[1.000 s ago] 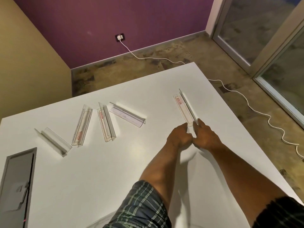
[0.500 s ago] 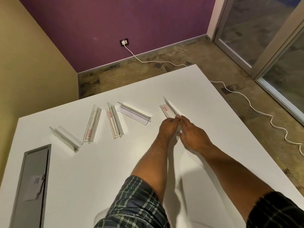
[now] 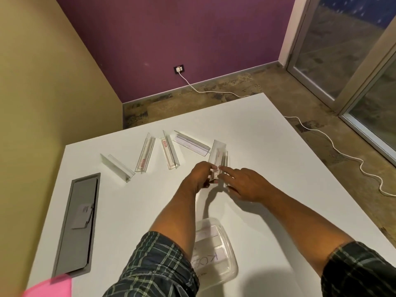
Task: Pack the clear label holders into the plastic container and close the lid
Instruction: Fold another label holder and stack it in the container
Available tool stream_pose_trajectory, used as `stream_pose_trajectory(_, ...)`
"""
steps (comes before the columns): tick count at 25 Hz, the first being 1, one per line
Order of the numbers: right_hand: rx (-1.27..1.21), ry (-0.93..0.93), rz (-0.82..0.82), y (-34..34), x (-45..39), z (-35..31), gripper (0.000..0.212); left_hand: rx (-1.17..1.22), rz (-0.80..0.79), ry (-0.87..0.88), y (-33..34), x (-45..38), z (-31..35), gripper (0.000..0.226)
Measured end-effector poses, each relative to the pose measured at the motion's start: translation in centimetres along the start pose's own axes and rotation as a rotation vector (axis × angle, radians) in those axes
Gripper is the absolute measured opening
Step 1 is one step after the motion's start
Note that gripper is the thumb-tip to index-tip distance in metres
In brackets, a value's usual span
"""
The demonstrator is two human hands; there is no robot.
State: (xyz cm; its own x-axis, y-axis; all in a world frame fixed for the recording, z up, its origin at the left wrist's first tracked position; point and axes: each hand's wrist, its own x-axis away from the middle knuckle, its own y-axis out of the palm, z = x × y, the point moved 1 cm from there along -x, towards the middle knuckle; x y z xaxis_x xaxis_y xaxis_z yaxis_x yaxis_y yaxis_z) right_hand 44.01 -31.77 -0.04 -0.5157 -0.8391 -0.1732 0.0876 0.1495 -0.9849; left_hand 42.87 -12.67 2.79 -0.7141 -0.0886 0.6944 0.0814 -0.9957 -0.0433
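Near the middle of the frame the left hand (image 3: 202, 175) pinches the near end of one clear label holder (image 3: 218, 156), lifted and tilted up from the white table (image 3: 267, 146). The right hand (image 3: 244, 185) is beside it with fingers spread and loose. One fingertip seems to touch the holder's lower end, but motion blur makes this unsure, so I cannot tell if it grips anything.

Four more holders (image 3: 167, 152) lie in a fan at the centre left of the frame, apart from each other. The plastic container (image 3: 216, 254) sits at the lower centre, between the forearms, partly hidden by the left sleeve (image 3: 154, 269).

I judge these holders to be light, thin and stiff, made of smooth plastic that may slip between dry fingers. They could crack if bent along the fold. A safe hold is probably across the short width near one end, or on both ends with two hands, keeping the long strip level with the container's longer side.
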Motion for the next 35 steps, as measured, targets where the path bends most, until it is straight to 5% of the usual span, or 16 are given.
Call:
stream_pose_trajectory(8, -0.142, 0.061, 0.025, -2.2, -0.1, -3.2, 0.075, -0.036, -0.104, -0.052, -5.7, 6.5, -4.4, 0.005)
stream_pose_trajectory(11, -0.092, 0.105, -0.108, -2.4, 0.1, -3.8, 0.091, -0.024, -0.222, -0.063, -7.9, 8.9, -5.8, 0.005)
stream_pose_trajectory(17, -0.187, -0.064, -0.274, -2.3, -0.9, -6.8, 0.070, 0.002, -0.303, -0.129, -11.5, 12.3, -9.0, 0.023)
stream_pose_trajectory(23, -0.267, -0.221, -0.398, -1.3, -0.4, -9.7, 0.060, -0.491, 0.136, -0.120, -13.4, 14.1, -11.1, 0.019)
stream_pose_trajectory(28, -0.224, -0.323, -0.462, -0.4, 0.4, -12.3, 0.065, -0.743, -0.052, -0.169, -12.7, 15.7, -11.9, 0.043)
stream_pose_trajectory(35, -0.107, -0.426, -0.585, 1.2, 2.2, -15.5, 0.055, -1.001, -0.223, -0.226, -9.1, 15.2, -15.0, 0.044)
